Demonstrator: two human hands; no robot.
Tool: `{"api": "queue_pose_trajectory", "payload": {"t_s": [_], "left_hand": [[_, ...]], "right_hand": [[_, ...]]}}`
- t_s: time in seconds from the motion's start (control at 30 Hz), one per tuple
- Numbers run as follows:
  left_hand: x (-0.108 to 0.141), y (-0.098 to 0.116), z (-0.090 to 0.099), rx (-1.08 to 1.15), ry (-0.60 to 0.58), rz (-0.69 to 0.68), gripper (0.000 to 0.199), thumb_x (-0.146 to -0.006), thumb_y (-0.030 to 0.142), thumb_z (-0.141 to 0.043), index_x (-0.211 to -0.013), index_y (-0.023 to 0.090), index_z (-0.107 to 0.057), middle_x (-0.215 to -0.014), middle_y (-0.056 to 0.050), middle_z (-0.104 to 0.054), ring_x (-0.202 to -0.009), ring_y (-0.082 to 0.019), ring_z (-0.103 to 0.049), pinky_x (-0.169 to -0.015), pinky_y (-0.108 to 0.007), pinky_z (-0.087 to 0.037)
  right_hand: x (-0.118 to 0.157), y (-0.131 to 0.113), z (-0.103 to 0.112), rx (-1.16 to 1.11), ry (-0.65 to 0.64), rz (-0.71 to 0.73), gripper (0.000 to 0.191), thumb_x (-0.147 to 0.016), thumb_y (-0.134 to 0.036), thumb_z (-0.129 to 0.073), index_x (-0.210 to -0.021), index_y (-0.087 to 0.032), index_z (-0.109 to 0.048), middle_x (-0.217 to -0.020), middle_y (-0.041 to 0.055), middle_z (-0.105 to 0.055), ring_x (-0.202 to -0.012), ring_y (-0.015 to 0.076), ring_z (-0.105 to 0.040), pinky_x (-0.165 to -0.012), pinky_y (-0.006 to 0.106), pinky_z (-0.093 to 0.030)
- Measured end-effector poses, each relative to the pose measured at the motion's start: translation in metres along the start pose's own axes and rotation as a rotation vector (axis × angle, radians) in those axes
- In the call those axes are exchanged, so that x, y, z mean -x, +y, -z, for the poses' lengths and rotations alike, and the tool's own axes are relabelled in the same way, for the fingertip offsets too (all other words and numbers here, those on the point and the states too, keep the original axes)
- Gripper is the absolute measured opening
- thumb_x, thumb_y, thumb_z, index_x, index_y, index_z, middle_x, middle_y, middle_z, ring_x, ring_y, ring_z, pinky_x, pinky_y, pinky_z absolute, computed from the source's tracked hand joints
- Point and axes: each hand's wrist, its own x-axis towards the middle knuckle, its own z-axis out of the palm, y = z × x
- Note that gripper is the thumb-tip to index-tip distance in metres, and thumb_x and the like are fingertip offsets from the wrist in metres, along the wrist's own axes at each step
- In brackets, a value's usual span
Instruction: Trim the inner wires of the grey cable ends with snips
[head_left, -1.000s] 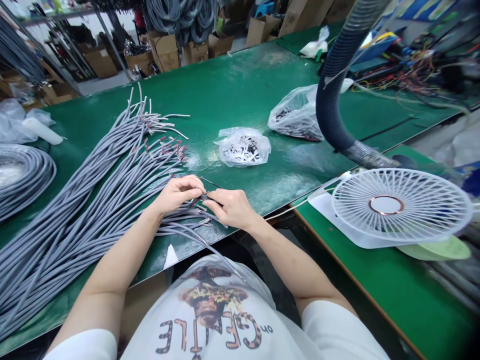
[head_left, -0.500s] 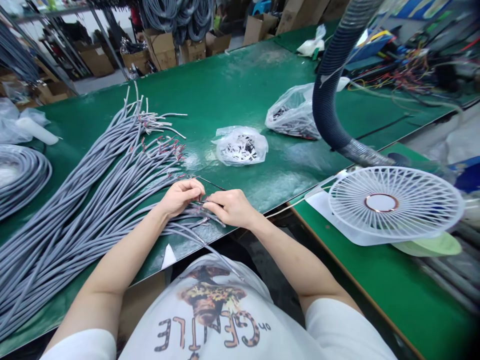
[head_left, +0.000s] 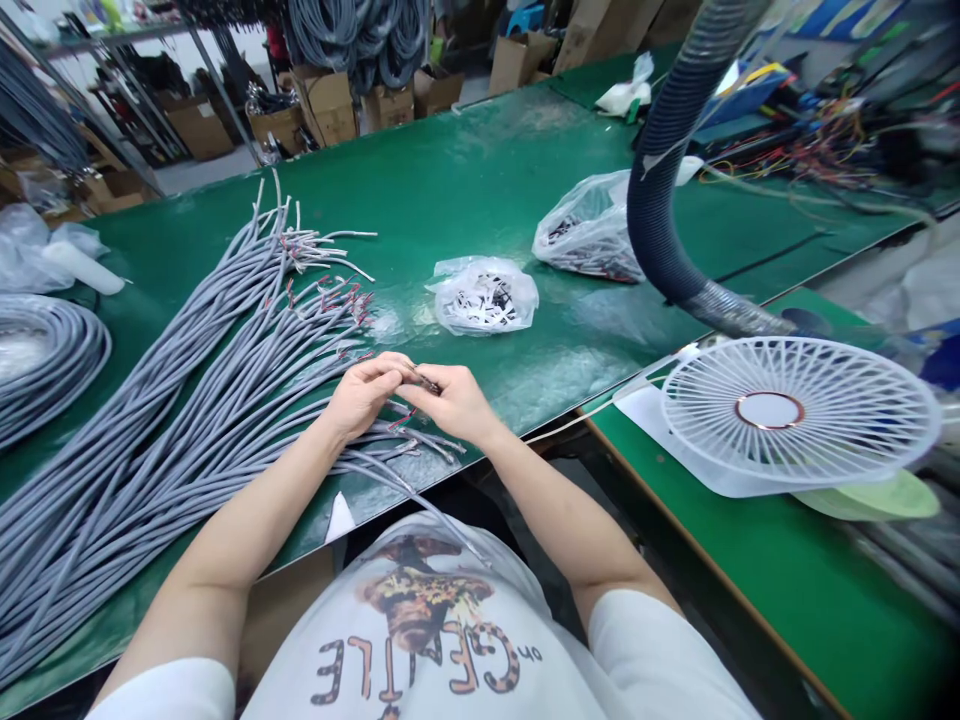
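Observation:
My left hand [head_left: 369,392] and my right hand [head_left: 459,402] meet at the table's near edge, both closed with fingertips pressed together. Between them shows a small, thin dark piece [head_left: 429,383], pinched by my right hand; its kind is too small to tell. What my left fingertips pinch is hidden. Just below the hands, stripped ends of grey cables [head_left: 405,440] show silvery tips and a bit of red wire. A large bundle of grey cables [head_left: 187,400] fans out to the left, many ends bared to red and white wires.
On the green table [head_left: 450,180] lie a plastic bag of black and white bits [head_left: 487,295] and a larger clear bag [head_left: 589,225]. A ribbed hose [head_left: 660,200] bends down at right, near a white fan [head_left: 795,410]. Coiled cable [head_left: 45,360] lies far left.
My hands have drawn closer together, the right one shifting slightly left and up. The long dark piece that stuck out beyond the fingers now shows only as a short bit between them.

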Motion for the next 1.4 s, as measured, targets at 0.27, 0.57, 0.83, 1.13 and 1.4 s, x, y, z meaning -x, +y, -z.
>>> {"api": "queue_pose_trajectory", "payload": {"t_s": [0.27,0.57,0.83,1.13,1.4], "left_hand": [[0.001,0.024,0.02,-0.839,-0.336,-0.032,0.03,-0.08,0.039,-0.065,-0.101,0.018,-0.072,-0.102,-0.008,-0.07,-0.097,-0.02,-0.061,-0.089,-0.032,-0.045],[-0.002,0.019,0.028,-0.93,-0.434,-0.216,0.028,-0.085,0.039,-0.061,-0.093,0.017,-0.075,-0.075,-0.007,-0.069,-0.075,-0.016,-0.058,-0.077,-0.031,-0.045],[0.001,0.022,0.022,-0.941,-0.369,-0.338,0.029,-0.083,0.044,-0.062,-0.086,0.019,-0.076,-0.067,-0.005,-0.068,-0.066,-0.014,-0.055,-0.072,-0.03,-0.043],[0.004,0.016,0.019,-0.899,-0.12,-0.221,0.033,-0.083,0.044,-0.06,-0.087,0.016,-0.077,-0.065,-0.005,-0.068,-0.061,-0.013,-0.051,-0.071,-0.03,-0.044],[0.009,0.019,0.007,-0.981,-0.052,-0.292,0.026,-0.081,0.037,-0.061,-0.071,0.017,-0.076,-0.053,-0.001,-0.061,-0.057,-0.012,-0.045,-0.072,-0.029,-0.043]], "right_hand": [[-0.04,0.031,0.074,0.415,0.529,-0.104,0.023,-0.072,-0.037,-0.065,-0.081,-0.016,-0.065,-0.066,0.0006,-0.057,-0.061,0.0134,-0.045,-0.061,0.026,-0.036],[0.013,0.012,0.044,-0.048,0.077,-0.201,0.025,-0.074,-0.037,-0.065,-0.07,-0.013,-0.067,-0.057,-0.0024,-0.052,-0.052,0.0077,-0.039,-0.052,0.023,-0.032],[0.004,0.011,0.003,-0.307,0.123,-0.241,0.023,-0.069,-0.036,-0.069,-0.071,-0.013,-0.067,-0.055,-0.0038,-0.048,-0.051,0.0067,-0.036,-0.051,0.023,-0.029],[0.01,0.001,-0.013,-0.007,0.235,0.005,0.025,-0.079,-0.032,-0.06,-0.095,-0.017,-0.07,-0.07,0.0006,-0.061,-0.057,0.0101,-0.048,-0.057,0.023,-0.041],[-0.006,0.005,-0.023,-0.072,0.262,-0.003,0.022,-0.081,-0.035,-0.059,-0.076,-0.016,-0.066,-0.064,-0.0005,-0.055,-0.056,0.0093,-0.046,-0.057,0.023,-0.039]]}}
